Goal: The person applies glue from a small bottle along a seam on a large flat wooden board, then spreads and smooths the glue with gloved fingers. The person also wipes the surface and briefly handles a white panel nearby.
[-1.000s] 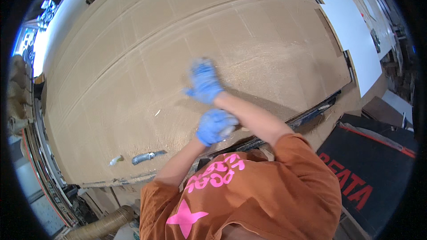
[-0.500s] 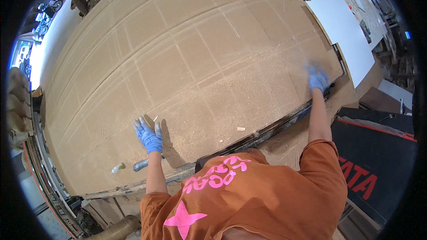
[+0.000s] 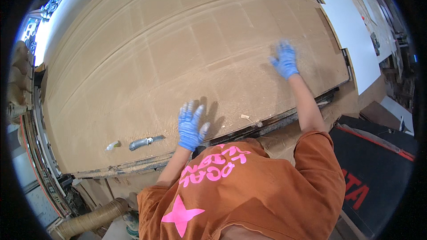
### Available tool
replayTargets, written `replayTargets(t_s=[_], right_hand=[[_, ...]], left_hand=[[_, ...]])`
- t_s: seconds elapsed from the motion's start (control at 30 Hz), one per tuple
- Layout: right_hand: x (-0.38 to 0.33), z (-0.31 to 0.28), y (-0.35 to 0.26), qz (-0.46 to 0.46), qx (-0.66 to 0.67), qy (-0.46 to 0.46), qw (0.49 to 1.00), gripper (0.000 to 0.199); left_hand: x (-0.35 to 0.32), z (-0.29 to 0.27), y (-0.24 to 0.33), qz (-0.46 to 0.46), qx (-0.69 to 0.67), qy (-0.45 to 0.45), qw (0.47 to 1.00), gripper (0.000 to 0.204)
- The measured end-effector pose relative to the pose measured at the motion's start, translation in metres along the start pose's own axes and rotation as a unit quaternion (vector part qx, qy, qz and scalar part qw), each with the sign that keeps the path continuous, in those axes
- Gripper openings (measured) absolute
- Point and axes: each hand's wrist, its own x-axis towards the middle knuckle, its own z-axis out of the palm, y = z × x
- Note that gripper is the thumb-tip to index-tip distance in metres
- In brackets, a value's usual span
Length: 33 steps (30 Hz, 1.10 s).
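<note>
On the brown tabletop (image 3: 111,80), a small clear tube (image 3: 113,145) and a grey-handled tool (image 3: 142,143) lie left of the left hand (image 3: 190,126), empty with fingers spread, then sawdust (image 3: 242,78), then the blurred right hand (image 3: 286,61), fingers extended, gripping nothing visible.

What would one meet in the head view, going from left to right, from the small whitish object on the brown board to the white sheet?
Small whitish object, grey-blue handled tool, gloved left hand, small pale chip, gloved right hand, white sheet.
</note>
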Motion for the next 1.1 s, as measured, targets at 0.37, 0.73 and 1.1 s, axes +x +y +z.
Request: replayTargets(t_s=[0.37, 0.73, 1.1], right_hand=[[-0.018, -0.086, -0.115, -0.161, 0.074, -0.270, 0.946, 0.078], [-0.072, -0.092, -0.147, -0.282, 0.060, -0.270, 0.919, 0.079], [-0.023, -0.017, -0.128, -0.147, 0.069, -0.056, 0.985, 0.076]], left_hand=[[-0.028, -0.020, -0.026, -0.126, 0.043, 0.048, 0.990, 0.066], [0.103, 0.016, -0.035, -0.007, 0.111, 0.003, 0.994, 0.078], [0.026, 0.057, 0.042, 0.290, -0.115, -0.143, 0.939, 0.067]])
